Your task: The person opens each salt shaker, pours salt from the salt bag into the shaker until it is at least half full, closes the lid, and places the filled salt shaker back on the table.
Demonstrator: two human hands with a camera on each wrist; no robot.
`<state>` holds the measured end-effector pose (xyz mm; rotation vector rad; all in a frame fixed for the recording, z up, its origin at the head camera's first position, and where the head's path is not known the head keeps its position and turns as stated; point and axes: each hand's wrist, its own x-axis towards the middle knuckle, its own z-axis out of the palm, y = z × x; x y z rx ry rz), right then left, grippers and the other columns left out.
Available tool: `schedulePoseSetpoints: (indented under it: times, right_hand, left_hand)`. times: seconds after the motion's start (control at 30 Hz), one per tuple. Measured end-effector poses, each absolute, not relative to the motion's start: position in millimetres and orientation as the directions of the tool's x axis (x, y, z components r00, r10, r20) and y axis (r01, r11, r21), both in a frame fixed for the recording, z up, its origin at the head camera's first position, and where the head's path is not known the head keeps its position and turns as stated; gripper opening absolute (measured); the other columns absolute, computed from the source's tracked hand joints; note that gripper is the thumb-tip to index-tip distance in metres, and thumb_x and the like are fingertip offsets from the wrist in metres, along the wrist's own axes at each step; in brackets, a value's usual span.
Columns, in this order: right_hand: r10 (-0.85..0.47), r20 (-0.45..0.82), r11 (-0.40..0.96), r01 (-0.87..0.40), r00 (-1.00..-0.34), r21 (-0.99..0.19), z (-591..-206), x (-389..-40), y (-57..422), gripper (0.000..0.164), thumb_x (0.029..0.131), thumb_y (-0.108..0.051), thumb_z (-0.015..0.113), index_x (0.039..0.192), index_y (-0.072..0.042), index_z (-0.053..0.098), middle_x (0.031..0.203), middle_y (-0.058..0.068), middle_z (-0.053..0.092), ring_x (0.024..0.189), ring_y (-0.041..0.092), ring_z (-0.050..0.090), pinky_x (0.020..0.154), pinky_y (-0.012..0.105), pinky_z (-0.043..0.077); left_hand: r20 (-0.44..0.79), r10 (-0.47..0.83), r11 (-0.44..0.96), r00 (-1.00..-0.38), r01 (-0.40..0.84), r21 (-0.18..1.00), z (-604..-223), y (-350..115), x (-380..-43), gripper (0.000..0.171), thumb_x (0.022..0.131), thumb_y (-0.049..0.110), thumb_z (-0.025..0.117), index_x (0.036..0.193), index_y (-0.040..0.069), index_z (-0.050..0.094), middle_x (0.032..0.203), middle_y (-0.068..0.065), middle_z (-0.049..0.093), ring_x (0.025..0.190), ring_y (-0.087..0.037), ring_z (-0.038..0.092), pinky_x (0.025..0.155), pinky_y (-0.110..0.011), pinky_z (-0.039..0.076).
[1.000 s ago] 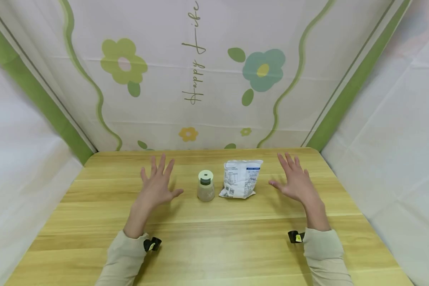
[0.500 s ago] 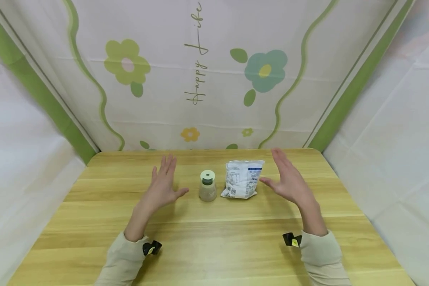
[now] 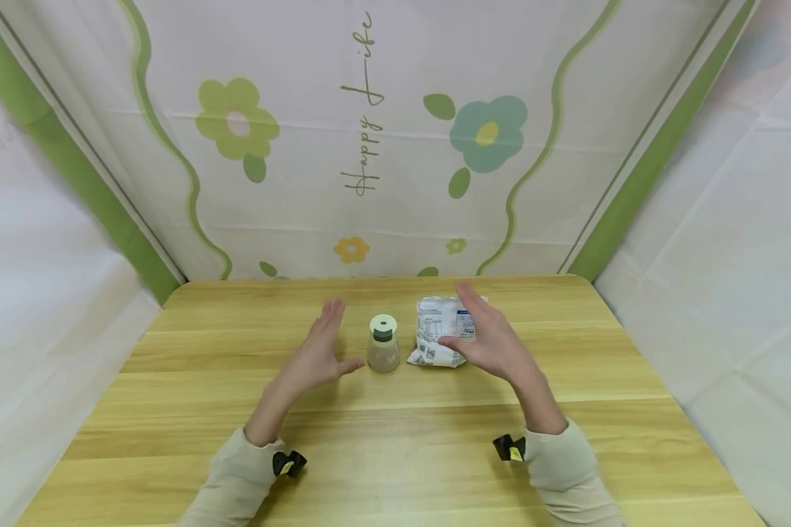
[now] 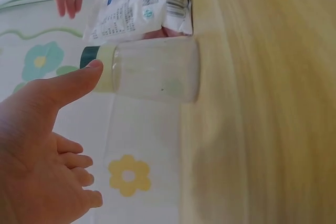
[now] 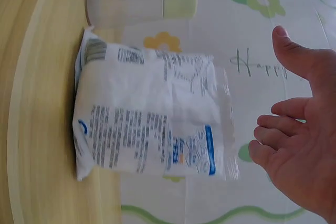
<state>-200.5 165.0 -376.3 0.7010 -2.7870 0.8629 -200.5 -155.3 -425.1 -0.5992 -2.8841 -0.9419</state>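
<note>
A clear bottle (image 3: 383, 355) with a pale green cap and dark green flap stands upright on the table. Just right of it, a white printed plastic packet (image 3: 435, 329) stands on its end. My left hand (image 3: 318, 359) is close at the bottle's left, thumb pointing toward it and fingers extended, holding nothing. My right hand (image 3: 494, 340) is raised above the packet and overlaps its right part in the head view, fingers extended. In the right wrist view the packet (image 5: 147, 114) shows apart from that hand's fingertips.
The wooden table (image 3: 395, 454) has its far edge against a white flowered cloth (image 3: 290, 183). White cloth walls (image 3: 712, 278) close in both sides. A black wrist camera (image 3: 290, 463) sits on each sleeve cuff.
Both hands have moved inward: the left rightward to the bottle, the right leftward over the packet. Their spread fingers have come closer together. Bottle and packet stay in place.
</note>
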Motion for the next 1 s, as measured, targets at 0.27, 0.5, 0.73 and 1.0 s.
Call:
schedulePoseSetpoints:
  times: [0.27, 0.5, 0.73, 1.0]
  right_hand:
    - [-0.452, 0.3, 0.678, -0.542, -0.84, -0.496, -382, -203, 141, 0.096, 0.085, -0.031, 0.079, 0.156, 0.001, 0.022, 0.162, 0.02, 0.027, 0.148, 0.037, 0.03, 0.119, 0.052, 0.029]
    - [-0.494, 0.291, 0.646, -0.57, -0.819, -0.507, -390, -207, 118, 0.094, 0.086, -0.031, 0.079, 0.157, -0.002, 0.024, 0.161, 0.019, 0.029, 0.148, 0.036, 0.032, 0.118, 0.052, 0.03]
    - [-0.522, 0.281, 0.62, -0.585, -0.805, -0.524, -402, -211, 97, 0.093, 0.086, -0.031, 0.078, 0.156, -0.002, 0.025, 0.16, 0.019, 0.031, 0.146, 0.037, 0.034, 0.116, 0.053, 0.032]
    - [-0.514, 0.267, 0.617, -0.568, -0.815, -0.545, -412, -214, 80, 0.091, 0.084, -0.027, 0.081, 0.156, -0.004, 0.029, 0.16, 0.015, 0.034, 0.146, 0.034, 0.036, 0.117, 0.05, 0.032]
  left_hand:
    - [0.152, 0.369, 0.726, -0.917, 0.387, 0.568, -437, -143, -203, 0.109, 0.08, 0.027, 0.085, 0.156, -0.007, 0.014, 0.163, -0.027, 0.015, 0.153, -0.041, 0.008, 0.12, -0.056, 0.02]
    - [0.158, 0.365, 0.699, -0.918, 0.382, 0.604, -441, -135, -204, 0.108, 0.079, 0.026, 0.086, 0.155, -0.007, 0.017, 0.16, -0.03, 0.02, 0.15, -0.043, 0.019, 0.117, -0.058, 0.027]
    - [0.169, 0.35, 0.67, -0.921, 0.373, 0.642, -445, -130, -208, 0.103, 0.077, 0.025, 0.087, 0.153, -0.007, 0.026, 0.156, -0.03, 0.031, 0.144, -0.046, 0.033, 0.115, -0.056, 0.033]
    - [0.131, 0.333, 0.641, -0.934, 0.327, 0.694, -451, -123, -213, 0.102, 0.075, 0.03, 0.088, 0.151, -0.008, 0.031, 0.15, -0.029, 0.042, 0.137, -0.044, 0.045, 0.112, -0.053, 0.039]
